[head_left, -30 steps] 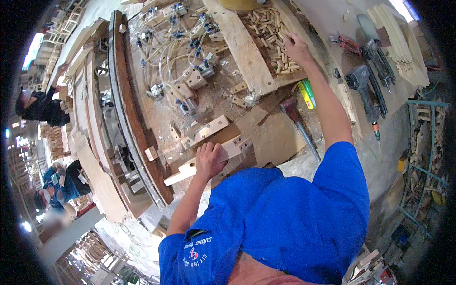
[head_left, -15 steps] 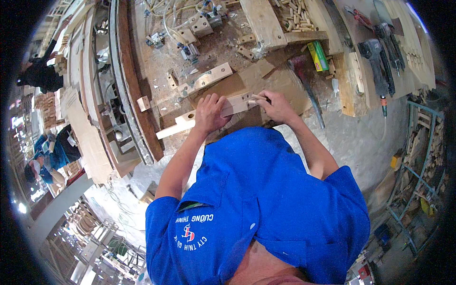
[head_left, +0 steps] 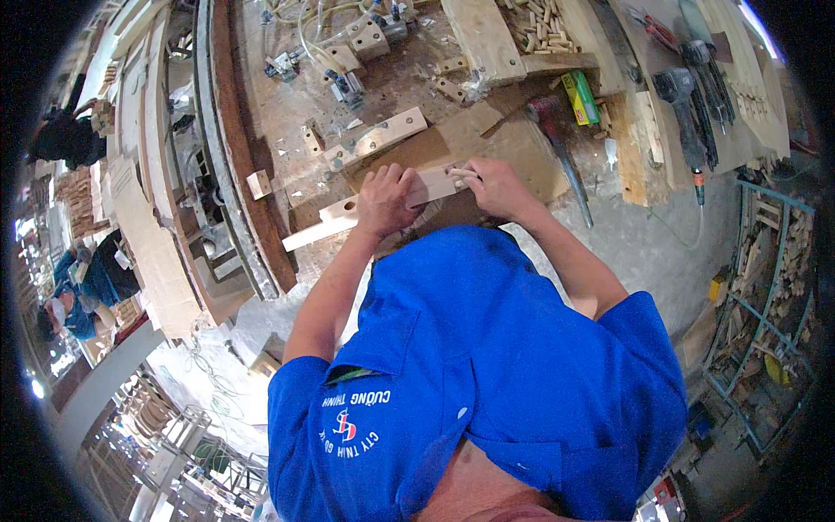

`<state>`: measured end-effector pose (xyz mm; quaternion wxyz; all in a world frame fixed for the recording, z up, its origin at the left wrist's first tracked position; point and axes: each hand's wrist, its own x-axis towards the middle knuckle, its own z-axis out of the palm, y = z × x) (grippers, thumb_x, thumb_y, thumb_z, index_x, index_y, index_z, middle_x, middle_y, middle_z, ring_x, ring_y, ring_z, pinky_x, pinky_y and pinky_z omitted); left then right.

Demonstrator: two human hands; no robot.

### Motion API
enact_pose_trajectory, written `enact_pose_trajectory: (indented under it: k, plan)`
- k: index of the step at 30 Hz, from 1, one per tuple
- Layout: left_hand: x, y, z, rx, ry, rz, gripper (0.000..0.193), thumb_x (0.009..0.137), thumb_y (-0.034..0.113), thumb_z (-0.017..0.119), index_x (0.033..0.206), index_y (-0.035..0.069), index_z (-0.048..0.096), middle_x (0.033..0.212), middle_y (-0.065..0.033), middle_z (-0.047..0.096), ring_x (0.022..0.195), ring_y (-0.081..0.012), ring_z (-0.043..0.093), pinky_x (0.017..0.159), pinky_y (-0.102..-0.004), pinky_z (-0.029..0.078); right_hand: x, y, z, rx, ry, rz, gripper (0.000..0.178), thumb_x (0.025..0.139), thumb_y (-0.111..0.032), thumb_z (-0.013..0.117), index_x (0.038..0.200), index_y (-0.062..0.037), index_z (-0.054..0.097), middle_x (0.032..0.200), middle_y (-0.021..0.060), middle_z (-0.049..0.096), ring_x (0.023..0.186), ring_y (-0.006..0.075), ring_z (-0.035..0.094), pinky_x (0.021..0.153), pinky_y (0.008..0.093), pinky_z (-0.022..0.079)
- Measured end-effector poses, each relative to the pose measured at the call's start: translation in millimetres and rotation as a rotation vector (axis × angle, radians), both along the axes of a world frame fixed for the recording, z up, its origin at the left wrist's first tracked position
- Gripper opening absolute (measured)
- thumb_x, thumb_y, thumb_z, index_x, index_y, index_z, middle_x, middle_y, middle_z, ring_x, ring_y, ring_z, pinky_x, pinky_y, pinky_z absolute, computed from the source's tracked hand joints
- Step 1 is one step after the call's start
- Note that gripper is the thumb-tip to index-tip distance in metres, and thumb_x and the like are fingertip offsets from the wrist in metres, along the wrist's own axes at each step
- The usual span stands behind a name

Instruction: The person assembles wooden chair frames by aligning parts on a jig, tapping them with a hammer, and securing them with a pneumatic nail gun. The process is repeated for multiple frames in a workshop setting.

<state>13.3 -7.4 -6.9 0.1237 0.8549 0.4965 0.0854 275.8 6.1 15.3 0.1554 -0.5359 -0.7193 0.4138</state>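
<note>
A pale wooden bar (head_left: 326, 228) with a round hole near its left end lies at a slant over brown cardboard on the workbench. My left hand (head_left: 388, 202) is wrapped over the middle of the bar, its fingers across the far side. At the bar's right end my right hand (head_left: 499, 189) pinches small wooden dowels (head_left: 465, 176) between thumb and fingers. One dowel end is at the bar's end face or top; the fingers partly hide the contact. Just beyond lies a second wooden piece (head_left: 383, 139) with dark holes.
A red-headed hammer (head_left: 564, 161) rests right of my right hand. Behind it are a green-and-yellow box (head_left: 581, 97) and a wooden tray rim (head_left: 552, 63) around many dowels. Clamps with hoses (head_left: 348, 52) stand at the back. Power drills (head_left: 683, 100) lie far right; another person (head_left: 83, 283) is at left.
My right hand has shifted slightly left, with the dowels close against the bar's right end. My left hand keeps its grip, and the whole view has moved a little.
</note>
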Motion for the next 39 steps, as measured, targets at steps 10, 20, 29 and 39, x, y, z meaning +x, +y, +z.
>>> enact_pose_trajectory:
  k: [10, 20, 29, 39]
  plan:
    - [1.0, 0.7, 1.9, -0.047, 0.072, -0.028, 0.056, 0.068, 0.036, 0.081, 0.113, 0.012, 0.059, 0.099, -0.0088, 0.055, 0.097, -0.029, 0.058, 0.079, -0.0431, 0.046, -10.4, -7.6, -6.8, -0.53, 0.134, -0.393, 0.028, 0.098, -0.024, 0.06, 0.105, 0.0013, 0.068, 0.081, 0.0224, 0.071, 0.078, 0.0398, 0.071, 0.075, 0.0493, 0.056]
    - [6.8, 3.3, 3.4, -0.077, 0.073, -0.003, 0.06, 0.064, 0.035, 0.085, 0.113, 0.012, 0.059, 0.101, -0.01, 0.056, 0.098, -0.0324, 0.059, 0.081, -0.0459, 0.046, 47.2, -21.3, -30.2, 0.248, -0.005, -0.115, 0.03, 0.095, -0.021, 0.059, 0.119, -0.0107, 0.073, 0.097, 0.0221, 0.072, 0.089, 0.042, 0.071, 0.079, 0.0505, 0.055]
    - [12.2, -1.6, 5.5, -0.047, 0.079, 0.011, 0.059, 0.065, 0.038, 0.085, 0.112, 0.012, 0.06, 0.101, -0.0099, 0.057, 0.097, -0.0311, 0.058, 0.081, -0.0439, 0.045, 29.0, -26.9, -27.0, -0.022, 0.118, -0.191, 0.015, 0.092, -0.017, 0.064, 0.101, -0.005, 0.068, 0.096, 0.0213, 0.071, 0.091, 0.042, 0.07, 0.08, 0.0494, 0.055]
    - [15.5, -3.1, 6.6, -0.007, 0.062, 0.011, 0.056, 0.066, 0.036, 0.085, 0.11, 0.012, 0.061, 0.098, -0.0085, 0.057, 0.096, -0.0296, 0.059, 0.078, -0.0435, 0.045, 27.8, -11.9, -40.3, 0.301, -0.122, 0.127, 0.009, 0.09, -0.009, 0.058, 0.092, -0.0002, 0.06, 0.088, 0.0227, 0.066, 0.085, 0.0447, 0.066, 0.078, 0.0519, 0.054]
